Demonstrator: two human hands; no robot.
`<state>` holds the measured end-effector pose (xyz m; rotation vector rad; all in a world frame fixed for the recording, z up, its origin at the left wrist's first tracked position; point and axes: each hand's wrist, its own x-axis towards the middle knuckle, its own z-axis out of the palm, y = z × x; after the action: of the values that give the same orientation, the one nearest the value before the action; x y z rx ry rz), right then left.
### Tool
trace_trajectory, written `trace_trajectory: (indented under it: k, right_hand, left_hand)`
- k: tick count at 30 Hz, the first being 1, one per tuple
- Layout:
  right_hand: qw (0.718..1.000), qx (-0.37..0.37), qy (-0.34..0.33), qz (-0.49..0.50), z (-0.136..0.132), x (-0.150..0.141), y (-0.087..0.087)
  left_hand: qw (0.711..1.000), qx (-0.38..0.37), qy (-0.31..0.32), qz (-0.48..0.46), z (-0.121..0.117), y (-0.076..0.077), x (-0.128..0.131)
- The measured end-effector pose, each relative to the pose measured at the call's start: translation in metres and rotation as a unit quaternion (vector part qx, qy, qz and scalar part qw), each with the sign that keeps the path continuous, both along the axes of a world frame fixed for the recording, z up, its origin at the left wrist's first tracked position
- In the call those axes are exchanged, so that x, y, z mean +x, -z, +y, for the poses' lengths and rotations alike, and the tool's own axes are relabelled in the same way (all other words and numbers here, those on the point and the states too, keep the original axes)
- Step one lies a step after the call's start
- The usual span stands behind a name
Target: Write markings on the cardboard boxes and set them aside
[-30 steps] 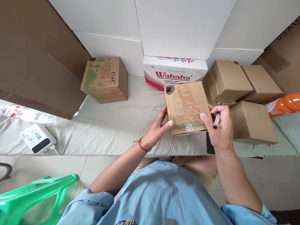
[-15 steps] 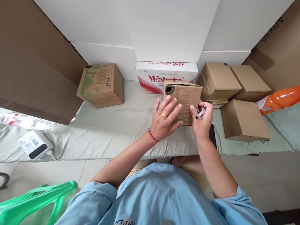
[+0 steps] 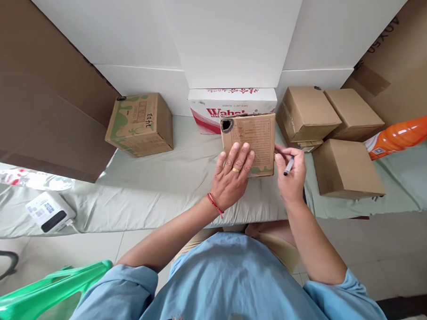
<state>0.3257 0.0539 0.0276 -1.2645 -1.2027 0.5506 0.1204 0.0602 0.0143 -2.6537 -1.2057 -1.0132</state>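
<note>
A brown cardboard box (image 3: 262,138) with a dark-rimmed hole in its upper left corner stands in front of me on the cloth-covered table (image 3: 184,177). My left hand (image 3: 232,177), with a ring and a red wrist cord, lies flat with fingers outstretched against the box's near face. At the box's right edge is my right hand (image 3: 291,175), its fingers closed around a pen (image 3: 288,166) whose dark end points down toward me. Some right fingertips are hidden beside the box, so I cannot tell whether they touch it.
Behind the box is a white and red carton (image 3: 205,105). A green-printed box (image 3: 140,124) sits at left, several plain boxes (image 3: 347,168) at right beside an orange bottle (image 3: 405,135). A white device (image 3: 50,212) lies front left; a green stool (image 3: 48,289) stands below.
The box has turned slightly and shifted left in view, its near face now squarer to me. My right hand has moved a little right, off the box's front face, keeping the pen.
</note>
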Motion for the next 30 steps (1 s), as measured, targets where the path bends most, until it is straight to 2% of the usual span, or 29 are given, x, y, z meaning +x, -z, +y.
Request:
trace_trajectory:
  k: [2, 3, 4, 6, 8, 9, 10, 14, 17, 19, 22, 25, 28, 30]
  right_hand:
    - [0.994, -0.041, 0.074, -0.065, -0.004, 0.02, 0.011]
    - [0.984, -0.081, 0.098, -0.128, -0.006, 0.03, 0.018]
    - [0.961, -0.141, 0.097, -0.216, -0.009, 0.039, 0.024]
    - [0.876, -0.275, 0.026, -0.396, -0.016, 0.049, 0.035]
    - [0.79, -0.36, -0.066, -0.492, -0.024, 0.047, 0.043]
    - [0.767, -0.38, -0.096, -0.509, -0.027, 0.042, 0.046]
    - [0.759, -0.387, -0.112, -0.512, -0.03, 0.036, 0.049]
    - [0.751, -0.399, -0.127, -0.51, -0.031, 0.019, 0.054]
    - [0.755, -0.409, -0.106, -0.502, -0.032, 0.026, 0.057]
    - [0.775, -0.399, -0.04, -0.488, -0.041, 0.04, 0.061]
    - [0.803, -0.364, 0.109, -0.459, -0.069, 0.063, 0.072]
    - [0.796, -0.374, 0.174, -0.443, -0.105, 0.075, 0.084]
    - [0.778, -0.412, 0.166, -0.443, -0.129, 0.071, 0.091]
    - [0.769, -0.429, 0.168, -0.444, -0.131, 0.064, 0.092]
  left_hand:
    - [1.0, -0.012, 0.0, 0.004, 0.005, -0.001, -0.002]
    - [1.0, -0.012, 0.003, 0.009, 0.008, -0.002, -0.004]
    - [1.0, -0.01, 0.007, 0.014, 0.011, -0.003, -0.005]
    - [1.0, -0.003, 0.015, 0.025, 0.014, -0.006, -0.007]
    - [0.999, 0.001, 0.018, 0.035, 0.016, -0.008, -0.007]
    - [0.999, 0.003, 0.018, 0.039, 0.016, -0.009, -0.007]
    - [0.999, 0.004, 0.018, 0.041, 0.015, -0.01, -0.007]
    - [0.999, 0.015, 0.021, 0.042, 0.013, -0.012, -0.006]
    - [0.999, 0.01, 0.019, 0.035, 0.013, -0.012, -0.006]
    - [0.999, 0.002, 0.016, 0.029, 0.012, -0.013, -0.007]
    - [1.0, 0.004, 0.015, 0.018, 0.01, -0.013, -0.006]
    - [1.0, -0.003, 0.023, 0.007, 0.009, -0.012, -0.003]
    - [0.999, -0.024, 0.036, -0.008, 0.007, -0.009, 0.003]
    - [0.999, -0.027, 0.04, -0.02, 0.005, -0.005, 0.007]
